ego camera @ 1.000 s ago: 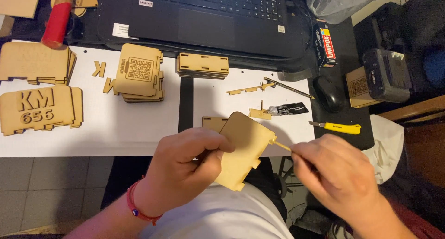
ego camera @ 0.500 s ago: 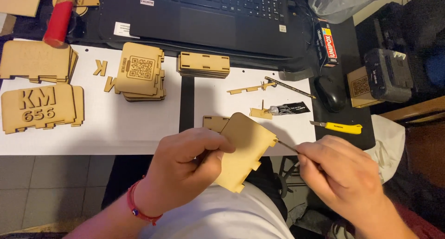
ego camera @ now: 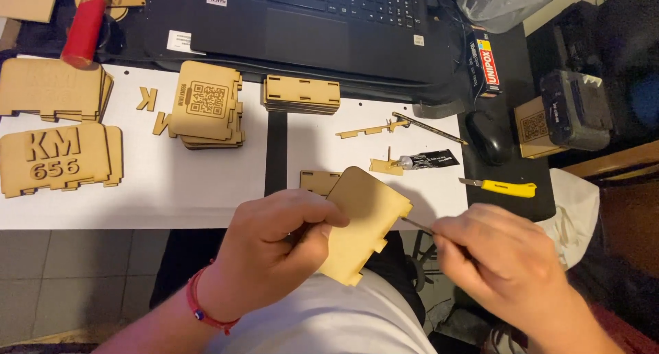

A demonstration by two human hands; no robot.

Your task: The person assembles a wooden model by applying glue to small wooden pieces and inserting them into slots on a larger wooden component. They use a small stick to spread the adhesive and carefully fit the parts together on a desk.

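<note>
Fingers of the left hand (ego camera: pixel 278 247) are pinched on a tan wooden panel (ego camera: pixel 362 223), held tilted near the body, just in front of the table's (ego camera: pixel 206 196) near edge. The right hand (ego camera: pixel 504 258) is closed on a thin metal tool (ego camera: pixel 416 225), its tip touching the panel's right edge.

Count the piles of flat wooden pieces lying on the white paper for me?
4: far left, below it with raised shapes, patterned middle pile, slotted pile by the laptop.
</note>
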